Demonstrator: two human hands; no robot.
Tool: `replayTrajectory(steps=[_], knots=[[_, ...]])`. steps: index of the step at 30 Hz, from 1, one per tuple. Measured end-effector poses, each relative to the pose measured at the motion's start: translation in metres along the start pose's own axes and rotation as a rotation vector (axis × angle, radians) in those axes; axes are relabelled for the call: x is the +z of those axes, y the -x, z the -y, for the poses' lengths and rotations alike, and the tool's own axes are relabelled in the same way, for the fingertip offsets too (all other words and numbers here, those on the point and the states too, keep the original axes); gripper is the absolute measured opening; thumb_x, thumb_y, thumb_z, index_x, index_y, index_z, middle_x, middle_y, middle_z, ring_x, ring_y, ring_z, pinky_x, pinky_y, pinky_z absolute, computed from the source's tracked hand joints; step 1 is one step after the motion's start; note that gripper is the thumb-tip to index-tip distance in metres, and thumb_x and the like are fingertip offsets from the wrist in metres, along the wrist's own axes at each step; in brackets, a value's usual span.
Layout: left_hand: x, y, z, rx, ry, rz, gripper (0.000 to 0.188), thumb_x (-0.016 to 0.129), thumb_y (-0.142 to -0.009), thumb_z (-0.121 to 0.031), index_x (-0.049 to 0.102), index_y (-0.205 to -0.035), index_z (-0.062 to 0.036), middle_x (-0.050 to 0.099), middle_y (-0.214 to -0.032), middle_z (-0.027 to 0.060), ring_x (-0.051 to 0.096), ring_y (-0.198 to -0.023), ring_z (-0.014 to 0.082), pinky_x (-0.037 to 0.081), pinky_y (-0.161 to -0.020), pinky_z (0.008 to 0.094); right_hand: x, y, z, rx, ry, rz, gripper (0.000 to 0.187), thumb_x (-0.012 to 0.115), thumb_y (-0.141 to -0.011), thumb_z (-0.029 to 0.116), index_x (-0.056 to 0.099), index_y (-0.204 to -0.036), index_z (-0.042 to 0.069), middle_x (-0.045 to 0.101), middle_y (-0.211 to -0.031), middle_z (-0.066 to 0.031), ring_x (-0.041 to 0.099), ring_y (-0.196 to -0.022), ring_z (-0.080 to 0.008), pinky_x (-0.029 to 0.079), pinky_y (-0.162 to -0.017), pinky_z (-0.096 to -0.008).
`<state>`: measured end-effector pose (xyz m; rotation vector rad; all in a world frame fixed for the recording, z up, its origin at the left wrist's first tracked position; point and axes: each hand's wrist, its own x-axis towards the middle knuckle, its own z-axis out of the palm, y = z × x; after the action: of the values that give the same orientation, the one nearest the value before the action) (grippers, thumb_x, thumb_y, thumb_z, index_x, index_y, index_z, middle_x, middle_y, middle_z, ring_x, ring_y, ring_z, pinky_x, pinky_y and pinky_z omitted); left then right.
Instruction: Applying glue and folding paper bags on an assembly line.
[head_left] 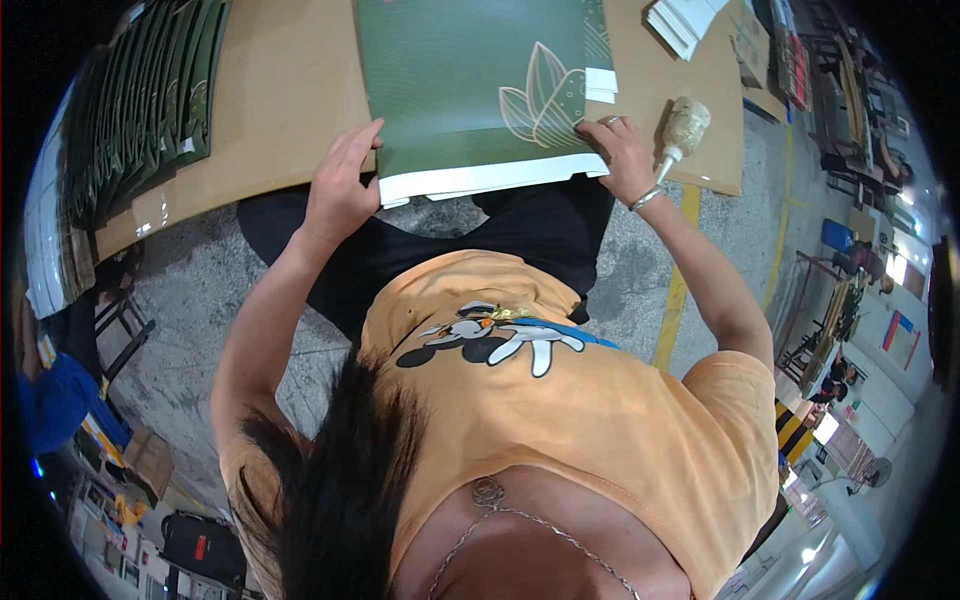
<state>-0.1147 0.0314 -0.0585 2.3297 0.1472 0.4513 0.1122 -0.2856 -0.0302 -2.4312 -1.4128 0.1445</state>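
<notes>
A green paper bag (450, 95) with a pale leaf-and-flower line drawing lies flat on the table in front of me. Its near edge is a white folded strip (480, 178) that reaches slightly past the table's front edge. My left hand (345, 185) grips the bag's near left corner, thumb at the white strip and fingers along the side. At the near right corner my right hand (622, 158) holds the bag's edge, its fingertips on the green face. Just right of that hand, a bottle (687, 122) with a white nozzle, seemingly for glue, lies on the cardboard.
Brown cardboard (290, 90) covers the table. Several folded green bags (150, 110) stand in a row at the left. White cards (682, 25) lie at the far right. Beyond the table's right edge are a yellow floor line (677, 290) and other people at benches.
</notes>
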Motion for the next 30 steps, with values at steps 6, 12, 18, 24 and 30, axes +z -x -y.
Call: replayTrajectory(steps=[6, 12, 18, 24, 30], knots=[[0.008, -0.007, -0.003, 0.027, 0.032, -0.046, 0.056, 0.067, -0.068, 0.000, 0.054, -0.122, 0.0008, 0.063, -0.099, 0.0161, 0.060, -0.096, 0.0326, 0.049, -0.086, 0.0403, -0.010, -0.003, -0.017, -0.006, 0.001, 0.102, 0.040, 0.067, -0.068, 0.001, 0.063, -0.106, 0.010, 0.059, -0.090, -0.0110, 0.053, -0.093, -0.0322, 0.044, -0.084, -0.0407], [0.003, -0.010, 0.002, 0.069, -0.033, -0.058, 0.052, 0.069, -0.067, -0.001, 0.057, -0.118, -0.0004, 0.065, -0.092, 0.0126, 0.061, -0.091, 0.0296, 0.049, -0.081, 0.0391, -0.021, -0.021, -0.016, 0.076, -0.049, 0.262, 0.034, 0.077, -0.072, 0.021, 0.068, -0.102, 0.008, 0.062, -0.084, -0.0102, 0.056, -0.090, -0.0300, 0.047, -0.080, -0.0400], [0.006, -0.016, -0.004, -0.067, -0.073, -0.090, 0.050, 0.073, -0.070, -0.009, 0.059, -0.118, -0.0011, 0.064, -0.082, 0.0095, 0.060, -0.084, 0.0273, 0.049, -0.077, 0.0365, -0.010, -0.039, -0.035, 0.418, -0.332, 0.346, 0.051, 0.073, -0.076, 0.051, 0.072, -0.091, 0.003, 0.069, -0.079, -0.0155, 0.065, -0.074, -0.0268, 0.051, -0.072, -0.0367], [0.015, -0.050, -0.027, -0.673, -0.036, -0.012, 0.063, 0.077, -0.073, -0.025, 0.053, -0.125, 0.0007, 0.063, -0.089, 0.0106, 0.057, -0.088, 0.0273, 0.042, -0.088, 0.0428, -0.006, -0.076, 0.004, 0.760, -0.079, 0.377, 0.072, 0.071, -0.072, 0.061, 0.067, -0.087, -0.009, 0.068, -0.086, -0.0230, 0.066, -0.082, -0.0324, 0.051, -0.075, -0.0389], [0.032, -0.066, -0.053, -0.233, -0.813, -0.098, 0.057, 0.066, -0.081, -0.017, 0.046, -0.131, 0.0041, 0.046, -0.137, 0.0179, 0.031, -0.135, 0.0361, 0.018, -0.113, 0.0498, 0.001, -0.092, 0.026, 0.163, 0.524, -0.185, 0.084, 0.077, -0.072, 0.031, 0.035, -0.141, 0.010, 0.038, -0.144, -0.0189, 0.036, -0.132, -0.0367, 0.028, -0.109, -0.0506]])
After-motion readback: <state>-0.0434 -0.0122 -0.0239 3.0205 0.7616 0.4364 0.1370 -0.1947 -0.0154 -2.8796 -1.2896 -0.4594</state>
